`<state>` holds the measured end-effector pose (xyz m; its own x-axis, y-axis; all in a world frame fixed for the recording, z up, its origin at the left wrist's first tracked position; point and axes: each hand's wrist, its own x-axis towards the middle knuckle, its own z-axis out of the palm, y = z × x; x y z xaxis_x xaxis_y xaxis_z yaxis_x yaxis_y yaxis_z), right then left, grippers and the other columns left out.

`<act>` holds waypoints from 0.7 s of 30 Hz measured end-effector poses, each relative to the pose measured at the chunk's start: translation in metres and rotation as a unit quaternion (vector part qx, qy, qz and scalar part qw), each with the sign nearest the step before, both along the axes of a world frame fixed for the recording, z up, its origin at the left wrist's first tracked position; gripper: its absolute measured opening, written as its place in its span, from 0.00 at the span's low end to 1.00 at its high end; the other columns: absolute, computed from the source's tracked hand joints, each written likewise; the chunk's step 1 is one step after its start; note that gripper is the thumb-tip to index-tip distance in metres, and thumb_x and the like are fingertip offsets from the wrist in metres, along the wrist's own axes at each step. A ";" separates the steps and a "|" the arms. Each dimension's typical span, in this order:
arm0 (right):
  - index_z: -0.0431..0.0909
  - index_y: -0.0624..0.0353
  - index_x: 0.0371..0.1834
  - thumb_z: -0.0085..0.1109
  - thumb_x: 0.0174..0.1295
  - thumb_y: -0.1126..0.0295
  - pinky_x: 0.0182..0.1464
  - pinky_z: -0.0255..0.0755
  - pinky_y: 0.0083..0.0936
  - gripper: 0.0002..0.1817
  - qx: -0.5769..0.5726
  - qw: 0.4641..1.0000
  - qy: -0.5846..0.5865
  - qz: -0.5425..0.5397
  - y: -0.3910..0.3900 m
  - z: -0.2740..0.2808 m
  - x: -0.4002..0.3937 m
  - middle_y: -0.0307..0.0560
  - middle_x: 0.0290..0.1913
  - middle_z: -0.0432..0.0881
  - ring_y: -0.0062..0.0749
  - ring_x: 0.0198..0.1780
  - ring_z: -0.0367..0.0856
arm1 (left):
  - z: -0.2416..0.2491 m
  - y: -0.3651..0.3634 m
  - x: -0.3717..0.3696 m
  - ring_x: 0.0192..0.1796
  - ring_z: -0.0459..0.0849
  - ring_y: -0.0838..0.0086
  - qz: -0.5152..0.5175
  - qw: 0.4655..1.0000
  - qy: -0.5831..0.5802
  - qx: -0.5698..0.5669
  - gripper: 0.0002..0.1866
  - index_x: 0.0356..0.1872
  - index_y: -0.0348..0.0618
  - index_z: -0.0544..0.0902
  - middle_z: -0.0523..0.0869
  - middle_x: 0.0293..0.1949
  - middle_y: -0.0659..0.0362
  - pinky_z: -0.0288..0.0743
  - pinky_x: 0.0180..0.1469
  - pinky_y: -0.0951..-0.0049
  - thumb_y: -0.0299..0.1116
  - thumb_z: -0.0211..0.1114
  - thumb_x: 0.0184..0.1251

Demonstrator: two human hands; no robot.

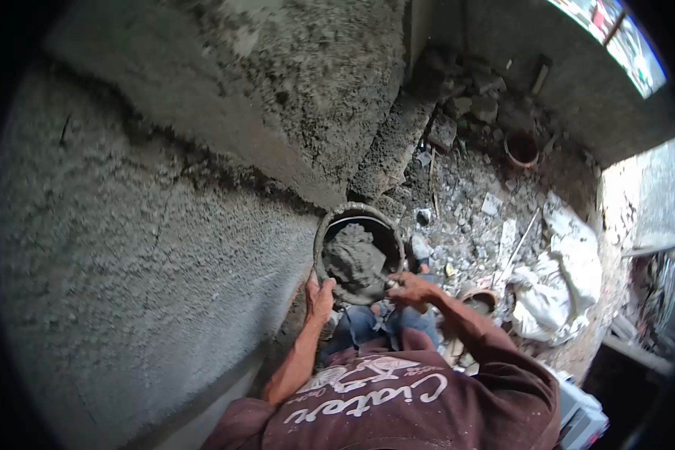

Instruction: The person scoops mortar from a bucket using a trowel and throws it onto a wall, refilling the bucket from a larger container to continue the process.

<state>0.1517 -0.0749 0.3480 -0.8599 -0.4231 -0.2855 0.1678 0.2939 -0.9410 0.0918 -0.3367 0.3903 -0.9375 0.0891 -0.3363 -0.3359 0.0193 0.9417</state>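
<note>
Left hand [321, 300] gripped bucket [319, 249] at seven o'clock; right hand [411, 291], four o'clock, closed around probable trowel [389, 283]. Working mortar [352, 255] well needed a firmly braced bucket.

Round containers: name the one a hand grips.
The dark round bucket of grey mortar: the left hand grips its rim. The reddish-brown container in rubble and one near the right arm sit untouched.

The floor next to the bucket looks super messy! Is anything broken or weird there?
Yes, broken rubble is scattered over the floor, and a white sack lies crumpled on it. The bucket looks messy too: grey muck is caked around its rim.
</note>
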 end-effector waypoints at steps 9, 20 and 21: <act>0.73 0.57 0.37 0.53 0.59 0.63 0.20 0.63 0.21 0.10 -0.154 0.902 -0.230 -0.330 0.104 0.057 -0.013 0.35 0.22 0.71 0.20 0.19 0.67 | -0.017 0.090 -0.044 0.48 0.79 0.61 0.117 0.965 -0.211 0.105 0.25 0.56 0.50 0.70 0.78 0.49 0.57 0.78 0.40 0.46 0.27 0.58 0.52; 0.72 0.61 0.35 0.55 0.60 0.68 0.23 0.66 0.20 0.07 0.163 0.552 0.157 -0.802 0.435 0.020 -0.051 0.38 0.22 0.74 0.22 0.20 0.70 | -0.068 0.109 -0.049 0.56 0.75 0.57 0.224 0.913 -0.336 0.063 0.23 0.55 0.48 0.71 0.76 0.54 0.56 0.68 0.50 0.34 0.26 0.56 0.55; 0.72 0.61 0.34 0.55 0.61 0.68 0.23 0.67 0.22 0.07 0.257 0.492 0.218 -0.803 0.455 -0.015 -0.068 0.39 0.22 0.75 0.24 0.20 0.70 | -0.069 0.109 -0.043 0.56 0.75 0.57 0.242 0.909 -0.333 0.061 0.23 0.55 0.47 0.71 0.76 0.54 0.56 0.68 0.50 0.34 0.26 0.57 0.54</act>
